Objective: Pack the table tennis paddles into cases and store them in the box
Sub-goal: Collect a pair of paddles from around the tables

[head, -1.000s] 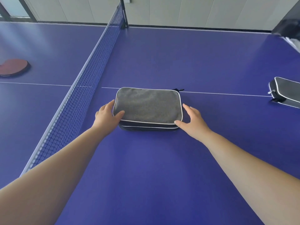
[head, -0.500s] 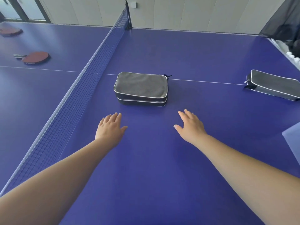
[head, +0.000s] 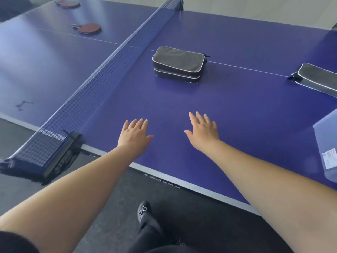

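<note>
Two grey zipped paddle cases lie stacked [head: 178,63] on the blue table [head: 237,106], just right of the net. A third grey case [head: 318,79] lies at the right edge. Two red paddles rest beyond the net: one [head: 89,28] near the white centre line, another [head: 69,4] at the far left top. My left hand [head: 134,134] and my right hand [head: 203,130] hover flat above the table, well short of the stack, fingers straight and holding nothing. The corner of a translucent box [head: 326,148] with a label shows at the right.
The net [head: 109,70] runs from the near-left clamp [head: 60,154] to the far end and separates me from the loose paddles. The table's near edge [head: 182,185] crosses the lower frame. My foot in a black shoe [head: 144,212] stands on dark floor below.
Both hands let go of the stacked cases and drew back toward me. My view pulled back and dropped, so the table edge, floor and net clamp now show.
</note>
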{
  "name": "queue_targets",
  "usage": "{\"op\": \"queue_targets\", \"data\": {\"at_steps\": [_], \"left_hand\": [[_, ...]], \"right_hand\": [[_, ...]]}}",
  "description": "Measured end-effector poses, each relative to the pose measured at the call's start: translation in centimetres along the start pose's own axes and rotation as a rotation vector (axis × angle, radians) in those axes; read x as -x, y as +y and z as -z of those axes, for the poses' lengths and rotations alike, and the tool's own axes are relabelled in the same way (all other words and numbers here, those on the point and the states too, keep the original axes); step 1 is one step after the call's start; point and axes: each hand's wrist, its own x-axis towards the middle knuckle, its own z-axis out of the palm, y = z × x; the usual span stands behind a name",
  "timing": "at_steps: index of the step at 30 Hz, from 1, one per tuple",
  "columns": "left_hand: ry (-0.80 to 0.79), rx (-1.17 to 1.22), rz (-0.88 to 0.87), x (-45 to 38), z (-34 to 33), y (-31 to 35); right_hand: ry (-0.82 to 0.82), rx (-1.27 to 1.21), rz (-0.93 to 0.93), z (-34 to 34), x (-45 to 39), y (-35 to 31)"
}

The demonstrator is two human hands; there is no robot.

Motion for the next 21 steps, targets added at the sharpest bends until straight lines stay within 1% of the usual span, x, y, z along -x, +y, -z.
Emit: {"op": "queue_targets", "data": {"at_steps": [7,13,17,21], "left_hand": [[-0.034,0.009,0.067,8.4,-1.7,-3.1],[-0.010,0.065,0.137,15.4,-3.9,-7.1],[-0.008,0.092,0.179,22.1,-6.3,-10.7],[-0.030,0.076,0.254,30.3,-9.0,-15.4]], "right_hand": [[-0.036,0.022,0.104,-1.6,6.2,-4.3],[-0.060,0.064,0.186,-3.7,11.2,-9.2],[-0.088,0.071,0.248,-6.2,15.7,-14.2],[-0.110,0.091,0.342,-9.1,20.8,-20.9]]}}
